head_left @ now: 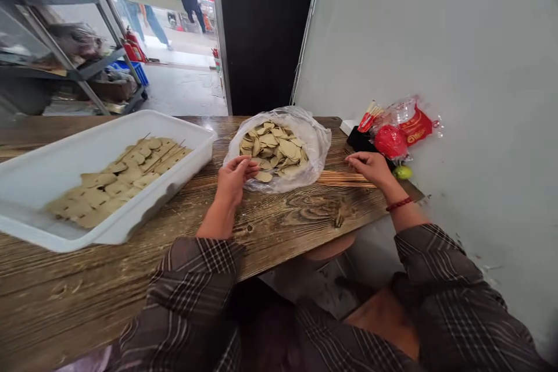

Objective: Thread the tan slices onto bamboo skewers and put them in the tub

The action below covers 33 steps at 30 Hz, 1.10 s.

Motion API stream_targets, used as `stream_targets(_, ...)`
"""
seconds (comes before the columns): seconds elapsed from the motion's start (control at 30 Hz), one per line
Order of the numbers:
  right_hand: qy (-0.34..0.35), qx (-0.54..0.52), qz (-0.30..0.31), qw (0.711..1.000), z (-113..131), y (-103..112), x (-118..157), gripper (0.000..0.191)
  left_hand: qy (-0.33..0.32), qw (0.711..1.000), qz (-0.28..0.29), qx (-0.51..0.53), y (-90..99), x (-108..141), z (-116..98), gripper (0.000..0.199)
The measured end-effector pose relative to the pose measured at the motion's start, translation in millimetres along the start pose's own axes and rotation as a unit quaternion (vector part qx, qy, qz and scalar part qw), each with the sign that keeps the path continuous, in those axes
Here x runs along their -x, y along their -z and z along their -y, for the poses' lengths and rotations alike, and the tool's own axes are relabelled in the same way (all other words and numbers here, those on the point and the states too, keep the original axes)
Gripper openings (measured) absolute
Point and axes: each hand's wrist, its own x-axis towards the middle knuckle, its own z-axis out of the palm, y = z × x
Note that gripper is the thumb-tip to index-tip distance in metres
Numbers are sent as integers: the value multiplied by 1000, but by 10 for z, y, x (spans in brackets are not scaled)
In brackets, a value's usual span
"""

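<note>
My left hand [234,179] is at the near left rim of a clear plastic bag [320,142], its fingers pinched together. Just by the fingertips lies a flat tan slice [264,176]; I cannot tell whether they grip it. The bag is rolled open and full of similar thin tan slices [279,148]. Over the right end of a bundle of thin wooden skewers [344,179], my right hand [372,168] is closed in a pinch. What it holds, if anything, is too small to make out. On the left, skewered tan slices [117,186] lie in a white plastic tub [192,154].
The wooden table [300,215] meets a pale wall on the right. Red plastic-wrapped items [392,140], red-sleeved sticks [370,116] and a yellow-green fruit [402,172] sit at its right end. Beyond stand a metal rack [87,64] and fire extinguishers [134,46]; people are past the doorway.
</note>
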Motion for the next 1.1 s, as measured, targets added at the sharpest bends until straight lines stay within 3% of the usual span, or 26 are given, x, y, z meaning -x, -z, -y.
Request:
stream_targets(0.13,58,64,87,993,-122,-152,188,24,-8,1000,-10,-1,11,28,-60,27)
stream_targets(0.4,130,81,145,978,139,-618,254,16,11,999,5,-36,12,112,-60,41)
stream_targets(0.5,144,156,162,964,140,-722,268,20,17,997,14,-71,24,131,-24,44)
stream_targets(0.9,256,204,86,941,63,-733,445,30,17,997,19,-66,48,133,32,36)
stream_targets(1.1,305,238,64,920,216,-624,508,23,19,997,20,-72,41,122,38,32)
